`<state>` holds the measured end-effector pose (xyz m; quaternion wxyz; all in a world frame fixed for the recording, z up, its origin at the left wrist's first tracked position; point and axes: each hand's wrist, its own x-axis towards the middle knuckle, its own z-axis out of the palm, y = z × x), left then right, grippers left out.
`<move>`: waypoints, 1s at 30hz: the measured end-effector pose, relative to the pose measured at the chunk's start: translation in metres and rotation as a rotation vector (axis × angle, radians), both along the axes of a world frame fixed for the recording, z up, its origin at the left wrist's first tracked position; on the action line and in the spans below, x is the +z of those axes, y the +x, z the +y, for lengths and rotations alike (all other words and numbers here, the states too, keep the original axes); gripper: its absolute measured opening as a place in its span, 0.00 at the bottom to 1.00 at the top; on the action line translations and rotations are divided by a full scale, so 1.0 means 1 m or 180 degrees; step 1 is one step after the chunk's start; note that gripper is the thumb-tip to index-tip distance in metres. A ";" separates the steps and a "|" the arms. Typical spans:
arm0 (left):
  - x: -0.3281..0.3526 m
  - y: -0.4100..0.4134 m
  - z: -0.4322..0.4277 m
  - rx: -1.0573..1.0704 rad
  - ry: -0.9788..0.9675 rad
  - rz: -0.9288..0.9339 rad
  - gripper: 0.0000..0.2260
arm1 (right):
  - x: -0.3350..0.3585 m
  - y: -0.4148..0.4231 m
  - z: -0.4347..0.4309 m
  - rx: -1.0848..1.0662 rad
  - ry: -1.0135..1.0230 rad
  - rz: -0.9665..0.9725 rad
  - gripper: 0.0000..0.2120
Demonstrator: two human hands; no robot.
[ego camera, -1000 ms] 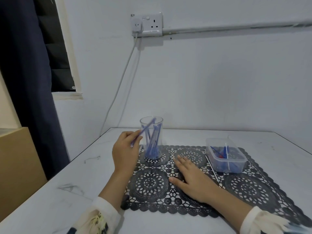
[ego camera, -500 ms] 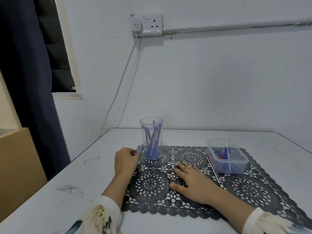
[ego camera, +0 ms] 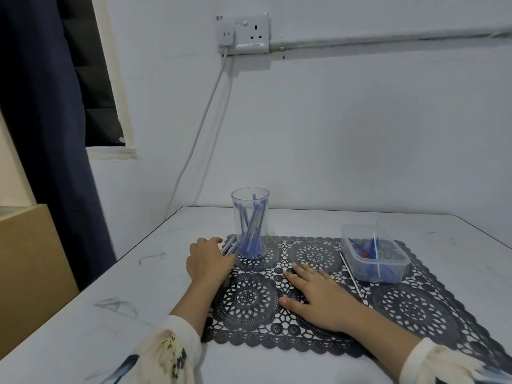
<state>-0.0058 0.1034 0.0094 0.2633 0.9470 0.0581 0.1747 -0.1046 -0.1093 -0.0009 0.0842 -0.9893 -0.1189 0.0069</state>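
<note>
A clear plastic cup (ego camera: 250, 206) stands on the black lace mat (ego camera: 415, 306) and holds several blue sticks (ego camera: 252, 236). My left hand (ego camera: 208, 261) lies low at the mat's left edge beside the cup, its fingers pinching a thin blue and white stick (ego camera: 230, 246) that lies close to the mat. My right hand (ego camera: 318, 297) rests flat on the mat with fingers spread, holding nothing. To the right, a clear plastic box (ego camera: 374, 253) contains more blue sticks and a red one. A thin white stick (ego camera: 351, 275) lies on the mat between my right hand and the box.
The white table (ego camera: 110, 314) ends at a wall behind. A white cable (ego camera: 194, 139) hangs from a wall socket (ego camera: 243, 33) down behind the table. A dark curtain (ego camera: 41, 120) and a wooden cabinet (ego camera: 25, 273) stand at the left.
My left hand drew a blue stick out of the cup and came down with it to the mat's left edge. The right hand stayed flat on the mat.
</note>
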 end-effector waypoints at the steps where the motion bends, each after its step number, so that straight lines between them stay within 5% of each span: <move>1: 0.001 -0.001 0.001 0.0032 0.0088 0.0113 0.23 | 0.000 0.000 0.000 0.0001 0.0000 -0.0001 0.52; 9: 0.005 -0.005 0.001 0.0017 -0.0119 0.0430 0.08 | 0.000 -0.001 0.000 0.0014 -0.0007 0.0005 0.53; 20: 0.005 -0.008 0.001 0.0055 -0.0254 0.0410 0.13 | 0.001 -0.001 0.000 0.0014 -0.0007 -0.0001 0.52; 30: 0.026 -0.024 -0.004 -0.0169 -0.0652 -0.0674 0.09 | 0.000 -0.001 -0.001 0.0031 -0.0026 -0.0011 0.53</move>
